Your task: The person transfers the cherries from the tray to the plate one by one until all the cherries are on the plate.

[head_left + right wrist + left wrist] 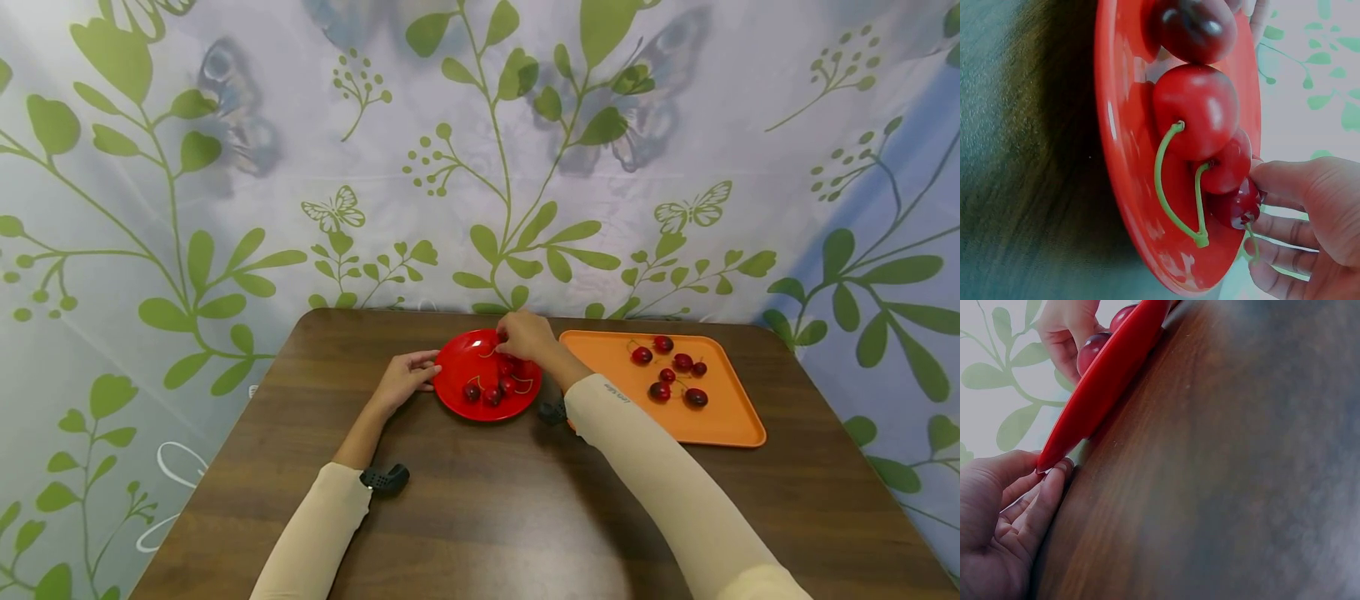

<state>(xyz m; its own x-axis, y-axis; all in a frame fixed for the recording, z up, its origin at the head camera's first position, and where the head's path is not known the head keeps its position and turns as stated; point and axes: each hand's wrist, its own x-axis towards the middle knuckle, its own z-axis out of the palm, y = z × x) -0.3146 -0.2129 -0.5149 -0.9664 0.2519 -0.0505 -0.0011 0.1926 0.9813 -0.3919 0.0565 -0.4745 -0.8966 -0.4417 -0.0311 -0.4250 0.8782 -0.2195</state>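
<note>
My left hand [402, 381] pinches the left rim of a round red plate [456, 367], with the thumb on top and fingers underneath in the left wrist view. Over the plate's far edge is my right hand [527, 337]. In the right wrist view its thumb and fingers [1282, 231] pinch a small dark red cherry [1235, 203] with a short green stem. Beside that lie a bright red cherry [1200, 112] and another one [1229, 164], their stems joined at the tip. A darker cherry [1197, 28] sits farther along, and several cherries [491, 396] gather toward the plate's near side.
An orange tray [600, 358] lies to the right of the plate, bearing several cherries [696, 397], some with stems. My right forearm crosses its left side. Both stand on a brown wooden table [465, 508]. A leaf-patterned cloth [420, 208] hangs behind the table's back edge.
</note>
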